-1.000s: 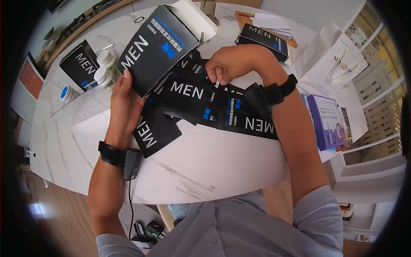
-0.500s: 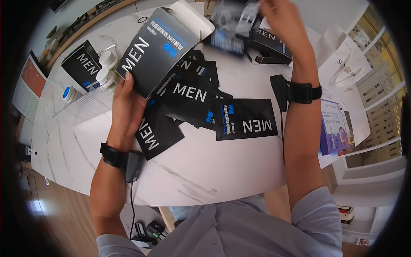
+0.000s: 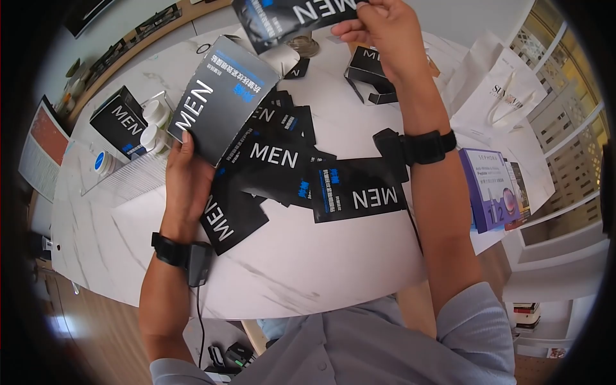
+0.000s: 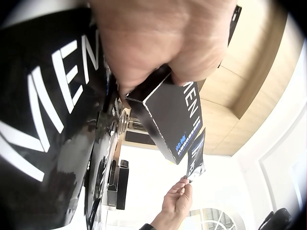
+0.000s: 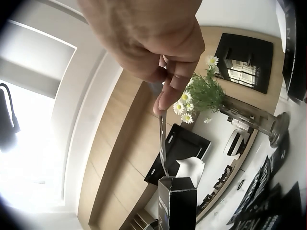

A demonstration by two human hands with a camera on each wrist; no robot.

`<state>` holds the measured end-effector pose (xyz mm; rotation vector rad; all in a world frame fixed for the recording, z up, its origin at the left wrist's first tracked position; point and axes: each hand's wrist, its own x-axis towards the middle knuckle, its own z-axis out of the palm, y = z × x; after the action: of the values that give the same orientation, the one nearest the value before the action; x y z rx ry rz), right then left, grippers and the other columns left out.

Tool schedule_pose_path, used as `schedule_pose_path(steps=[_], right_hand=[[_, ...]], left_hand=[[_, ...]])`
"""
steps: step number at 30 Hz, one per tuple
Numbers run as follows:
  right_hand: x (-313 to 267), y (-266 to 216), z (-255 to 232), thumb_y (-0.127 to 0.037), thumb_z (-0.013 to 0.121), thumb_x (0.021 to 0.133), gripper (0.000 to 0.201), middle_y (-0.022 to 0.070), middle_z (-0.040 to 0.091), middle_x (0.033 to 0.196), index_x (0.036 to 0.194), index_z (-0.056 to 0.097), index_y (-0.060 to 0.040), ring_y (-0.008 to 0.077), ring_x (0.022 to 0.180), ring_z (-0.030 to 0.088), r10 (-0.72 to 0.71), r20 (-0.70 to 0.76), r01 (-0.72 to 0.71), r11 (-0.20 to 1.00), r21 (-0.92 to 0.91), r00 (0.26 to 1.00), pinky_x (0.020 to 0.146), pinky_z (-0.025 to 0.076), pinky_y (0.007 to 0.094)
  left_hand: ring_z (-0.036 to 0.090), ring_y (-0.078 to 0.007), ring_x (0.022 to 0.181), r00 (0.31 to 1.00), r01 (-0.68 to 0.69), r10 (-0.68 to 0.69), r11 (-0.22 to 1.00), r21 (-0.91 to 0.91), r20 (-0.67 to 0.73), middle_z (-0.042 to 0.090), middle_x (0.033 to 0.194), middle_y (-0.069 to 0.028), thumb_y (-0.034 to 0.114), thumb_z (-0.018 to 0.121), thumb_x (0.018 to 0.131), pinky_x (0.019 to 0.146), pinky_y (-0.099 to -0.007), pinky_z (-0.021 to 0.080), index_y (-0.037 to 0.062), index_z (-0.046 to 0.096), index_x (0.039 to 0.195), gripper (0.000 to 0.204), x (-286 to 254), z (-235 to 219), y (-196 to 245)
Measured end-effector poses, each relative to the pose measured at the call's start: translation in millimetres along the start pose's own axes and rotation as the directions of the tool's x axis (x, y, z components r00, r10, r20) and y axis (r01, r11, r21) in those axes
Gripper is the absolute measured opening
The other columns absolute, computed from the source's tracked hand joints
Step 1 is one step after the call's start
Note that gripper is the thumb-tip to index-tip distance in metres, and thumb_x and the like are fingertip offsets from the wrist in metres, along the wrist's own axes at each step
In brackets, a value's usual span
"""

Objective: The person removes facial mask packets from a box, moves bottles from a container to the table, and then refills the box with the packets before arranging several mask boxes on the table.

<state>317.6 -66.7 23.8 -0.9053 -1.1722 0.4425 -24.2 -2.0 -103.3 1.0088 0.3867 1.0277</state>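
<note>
My left hand [image 3: 189, 173] grips a black carton [image 3: 221, 96] marked MEN by its lower end. The carton leans back to the right, its white flap [image 5: 191, 170] folded out at the top. Raised at the far side, my right hand [image 3: 388, 32] pinches one end of a flat black sachet [image 3: 292, 20] between thumb and fingers. Edge-on in the right wrist view, the sachet's lower end is right at the carton's opening. Several more black sachets [image 3: 274, 156] lie overlapping in a loose pile on the table, below and right of the carton.
Another MEN carton [image 3: 372, 72] lies with open flaps at back right. A third carton [image 3: 122, 119] stands at left beside white-capped jars [image 3: 154, 138]. A paper bag [image 3: 494, 96] and purple box [image 3: 489, 189] stand at right. A flower vase [image 5: 249, 115] is behind.
My right hand has lifted a sachet off the pile, up and away, then swung it left over the carton's top. My left hand still holds the carton, tilted slightly differently.
</note>
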Motion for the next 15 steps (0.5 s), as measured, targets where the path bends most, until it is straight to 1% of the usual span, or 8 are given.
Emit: schedule_pose_path(steps=[1,5,8,11,15], right_hand=[[-1.5,2.7,0.8,-0.001,0.049,0.101,0.013,0.0167,0.068,0.091,0.112,0.049,0.0064,0.0236,0.071,0.074,0.022,0.013,-0.022,1.0,0.012,1.0,0.063,0.061,0.0297],[-4.6,1.5,6.9,-0.001,0.049,0.102,0.014,0.0171,0.068,0.09,0.113,0.049,0.0073,0.0236,0.071,0.073,0.105,0.055,-0.103,0.994,-0.043,0.993,0.062,0.061,0.0295],[-5.4,-1.5,6.4,-0.002,0.048,0.102,0.015,0.0163,0.068,0.088,0.113,0.05,0.0067,0.0222,0.069,0.073,0.108,0.058,-0.1,0.988,-0.12,0.993,0.061,0.06,0.0291],[-6.3,-4.5,0.5,-0.004,0.048,0.104,0.014,0.015,0.068,0.086,0.114,0.051,0.0049,0.0201,0.068,0.071,0.151,0.104,-0.132,0.977,-0.167,0.983,0.061,0.059,0.0281],[-5.7,1.3,-8.4,-0.006,0.047,0.106,0.013,0.0129,0.068,0.085,0.115,0.051,0.003,0.0183,0.067,0.07,0.139,0.121,-0.121,0.981,-0.15,0.983,0.061,0.057,0.0268]], left_hand=[[0.053,-0.0272,0.136,1.0,-0.001,0.001,1.0,-0.003,-0.001,0.052,0.148,-0.012,0.036,0.049,0.11,0.113,-0.049,0.043,-0.0001,0.041,0.146,0.052,-0.1,-0.5,0.0],[0.054,-0.0265,0.134,1.0,-0.003,0.003,1.0,-0.012,-0.009,0.054,0.146,-0.0117,0.036,0.048,0.11,0.113,-0.0487,0.044,0.0005,0.042,0.145,0.05,-1.7,2.6,1.3],[0.055,-0.0257,0.133,1.0,-0.003,0.003,1.0,-0.014,-0.012,0.055,0.144,-0.0109,0.037,0.047,0.11,0.112,-0.048,0.044,0.0013,0.043,0.144,0.049,-1.0,2.1,1.2],[0.056,-0.0253,0.133,1.0,-0.002,0.002,1.0,-0.01,-0.014,0.056,0.144,-0.0104,0.037,0.048,0.11,0.112,-0.0474,0.044,0.0019,0.043,0.144,0.05,-1.0,2.0,0.9],[0.056,-0.025,0.132,1.0,-0.007,0.007,1.0,0.0,-0.009,0.055,0.144,-0.0103,0.038,0.048,0.11,0.111,-0.0471,0.045,0.0021,0.043,0.144,0.05,-0.3,0.0,0.2]])
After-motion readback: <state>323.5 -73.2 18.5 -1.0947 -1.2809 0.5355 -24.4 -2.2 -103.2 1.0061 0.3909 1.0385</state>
